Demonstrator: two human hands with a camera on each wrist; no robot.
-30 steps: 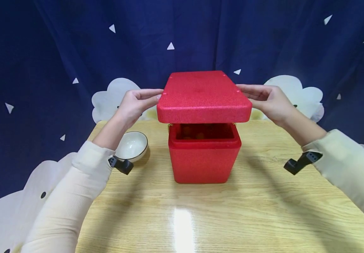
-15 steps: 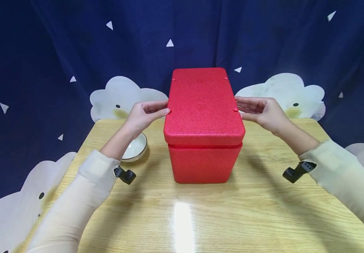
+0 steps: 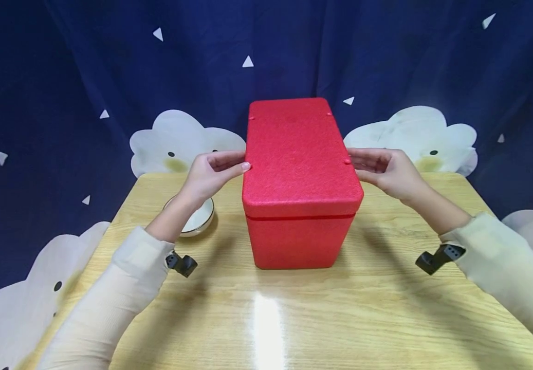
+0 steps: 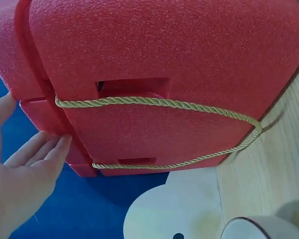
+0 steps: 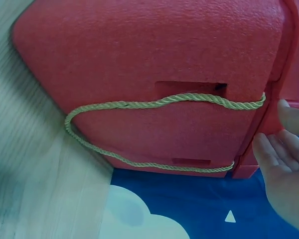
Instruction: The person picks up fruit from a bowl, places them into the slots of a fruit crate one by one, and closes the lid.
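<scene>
A red foam box (image 3: 298, 244) stands on the table with its red lid (image 3: 300, 154) over the opening; a thin dark seam runs between them at the front. My left hand (image 3: 203, 180) holds the lid's left edge, thumb tip at the top rim and fingers against the side. On the opposite edge, my right hand (image 3: 393, 174) holds the lid with thumb and fingertips. Gold rope (image 4: 154, 101) loops along the box's left side in the left wrist view, and a matching rope (image 5: 184, 98) hangs on the right side in the right wrist view. The box's inside is hidden.
A white bowl (image 3: 200, 218) with a dark rim stands left of the box, partly behind my left forearm. The wooden table (image 3: 386, 308) reaches back to a dark blue curtain (image 3: 285, 46) with white cloud shapes.
Both hands have lowered the lid from above the box onto its top. The opening, visible a second ago, is now covered. The box has stayed in place.
</scene>
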